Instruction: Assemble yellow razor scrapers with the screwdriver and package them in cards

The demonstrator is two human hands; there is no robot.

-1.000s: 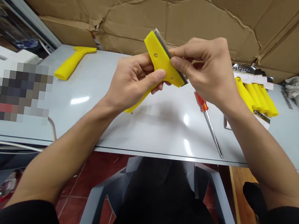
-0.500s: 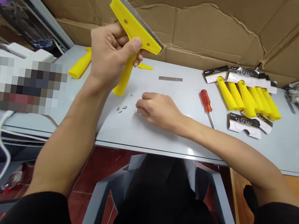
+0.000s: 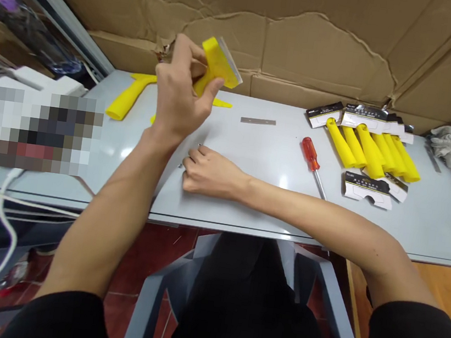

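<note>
My left hand (image 3: pixel 186 89) is closed around a yellow scraper (image 3: pixel 222 69), lifted above the table and tilted, its thin metal edge up and to the right. Low on the tabletop, my right hand (image 3: pixel 212 174) has its fingers curled down and pressed together; what they hold, if anything, is hidden. Small metal screws (image 3: pixel 180 166) show at its fingertips, partly covered by the hand. Beyond that hand lies a flat metal blade (image 3: pixel 258 122). To the right rests a screwdriver (image 3: pixel 311 155) with a red handle. Another yellow scraper (image 3: pixel 129 96) lies left of my left wrist.
At the right are several yellow scraper handles (image 3: pixel 371 149) with black-and-white cards (image 3: pixel 367 189). White plugs and cables (image 3: pixel 11 185) crowd the left side. A cardboard sheet (image 3: pixel 307 52) stands along the back. A crumpled grey cloth (image 3: pixel 448 144) sits far right.
My left hand has lowered a little, moved right and turned, so the scraper shows more end-on. My right hand has slid left over the screws, covering most of them.
</note>
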